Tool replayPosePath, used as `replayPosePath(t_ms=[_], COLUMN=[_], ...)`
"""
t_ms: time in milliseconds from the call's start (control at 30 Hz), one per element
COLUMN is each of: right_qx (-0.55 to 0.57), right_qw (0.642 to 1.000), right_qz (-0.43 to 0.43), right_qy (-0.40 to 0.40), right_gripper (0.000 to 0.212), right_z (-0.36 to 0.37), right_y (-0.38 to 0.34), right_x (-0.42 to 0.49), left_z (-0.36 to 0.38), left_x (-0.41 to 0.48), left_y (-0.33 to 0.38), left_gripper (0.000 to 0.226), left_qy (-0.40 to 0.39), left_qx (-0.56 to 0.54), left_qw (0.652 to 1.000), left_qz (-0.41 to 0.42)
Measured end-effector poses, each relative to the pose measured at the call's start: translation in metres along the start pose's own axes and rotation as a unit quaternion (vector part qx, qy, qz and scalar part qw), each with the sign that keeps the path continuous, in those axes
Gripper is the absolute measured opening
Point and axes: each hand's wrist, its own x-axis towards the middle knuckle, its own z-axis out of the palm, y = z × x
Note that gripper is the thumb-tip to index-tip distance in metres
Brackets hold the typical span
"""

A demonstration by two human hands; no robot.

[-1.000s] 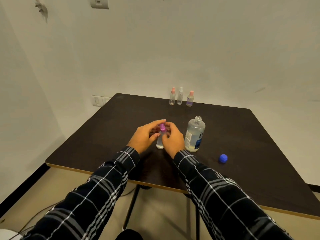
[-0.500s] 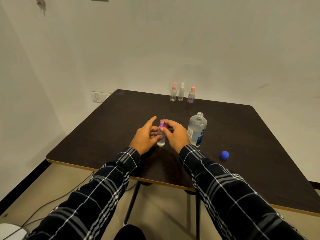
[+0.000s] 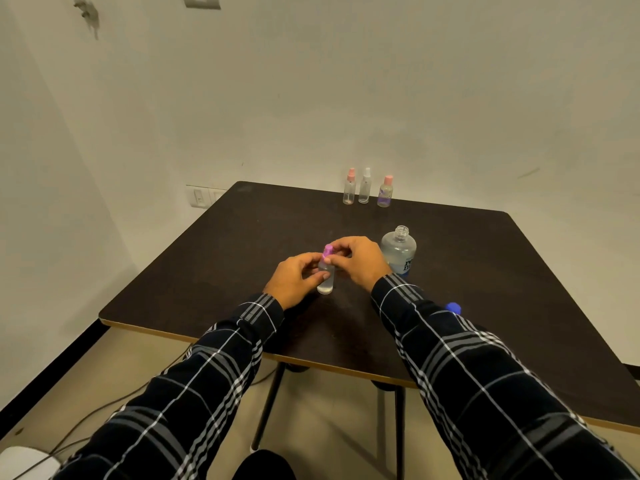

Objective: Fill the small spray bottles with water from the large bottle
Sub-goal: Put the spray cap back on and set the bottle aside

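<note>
The left hand (image 3: 294, 278) holds the small bottle (image 3: 326, 276) standing on the table (image 3: 221, 258), the right hand (image 3: 360, 259) pinches its pink top (image 3: 327, 251), and the big open bottle (image 3: 399, 251) stands just behind the right hand.

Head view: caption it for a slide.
Left hand holds a spray bottle, right hand pinches its pink cap, beside the uncapped large bottle; three more stand at the table's far edge.
</note>
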Motion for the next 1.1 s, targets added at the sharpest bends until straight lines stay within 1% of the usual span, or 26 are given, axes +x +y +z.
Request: replayPosePath(t_ms=[133, 200, 267, 333, 400, 500, 567, 633, 667, 700, 767, 800, 833, 933, 967, 1033, 1100], right_qx=[-0.021, 0.001, 0.016, 0.001, -0.011, -0.012, -0.039, -0.07, -0.06, -0.036, -0.005, -0.01, -0.018, -0.021, -0.027, -0.023, 0.006], right_qw=[0.999, 1.0, 1.0, 0.999, 0.999, 0.999, 0.999, 0.997, 0.998, 0.999, 1.0, 1.0, 0.999, 1.0, 0.999, 0.998, 0.999], right_qz=[0.016, 0.012, -0.01, -0.041, -0.051, -0.042, -0.021, -0.006, -0.005, -0.003, -0.01, -0.019, -0.027, -0.001, 0.017, 0.042, 0.033], right_qy=[0.031, 0.021, 0.002, -0.017, -0.018, 0.02, 0.026, 0.015, 0.017, 0.021, 0.001, -0.017, -0.023, 0.016, 0.028, 0.041, 0.019], right_gripper=[0.023, 0.034, 0.046, 0.042, 0.034, 0.02, 0.014, 0.019, 0.021, 0.027, 0.044, 0.043, 0.038, 0.022, 0.022, 0.03, 0.042], right_z=[0.007, 0.006, 0.001, -0.004, -0.004, -0.003, -0.002, 0.0, 0.001, 0.001, 0.002, 0.002, 0.004, 0.005, 0.005, 0.007, 0.01], right_y=[-0.003, -0.002, 0.002, 0.004, 0.006, 0.003, 0.001, 0.0, 0.001, 0.002, 0.002, 0.001, 0.0, -0.002, -0.004, -0.006, -0.007], right_x=[-0.001, -0.005, -0.006, -0.007, -0.008, -0.008, -0.005, -0.005, -0.005, -0.006, -0.008, -0.008, -0.007, -0.005, -0.005, -0.006, -0.008], left_z=[-0.001, -0.003, -0.004, -0.003, -0.002, -0.002, -0.003, -0.003, -0.003, -0.003, -0.003, -0.003, -0.003, -0.003, -0.003, -0.004, -0.005], left_x=[-0.001, 0.0, 0.0, 0.001, 0.0, 0.0, 0.0, 0.001, 0.001, 0.002, 0.003, 0.003, 0.003, 0.003, 0.003, 0.003, 0.003], left_y=[-0.001, -0.002, -0.002, -0.002, -0.001, -0.001, 0.0, -0.001, -0.001, -0.001, -0.002, -0.002, -0.002, -0.001, 0.0, 0.002, 0.001], left_gripper=[0.04, 0.039, 0.038, 0.038, 0.038, 0.038, 0.037, 0.038, 0.039, 0.039, 0.04, 0.041, 0.041, 0.04, 0.039, 0.037, 0.036], left_qy=[0.001, 0.004, 0.002, -0.001, -0.002, -0.006, -0.007, -0.004, -0.004, -0.004, -0.003, -0.003, -0.002, -0.003, -0.004, -0.004, -0.004], left_qx=[0.019, 0.025, 0.023, 0.014, 0.01, 0.012, 0.021, 0.026, 0.027, 0.025, 0.02, 0.02, 0.023, 0.028, 0.03, 0.04, 0.043], left_qw=[1.0, 1.0, 1.0, 1.0, 1.0, 1.0, 1.0, 1.0, 1.0, 1.0, 1.0, 1.0, 1.0, 1.0, 0.999, 0.999, 0.999], left_qz=[0.005, 0.01, 0.007, 0.006, 0.008, 0.008, 0.008, 0.01, 0.01, 0.007, 0.002, 0.001, 0.002, 0.009, 0.01, 0.012, 0.015])
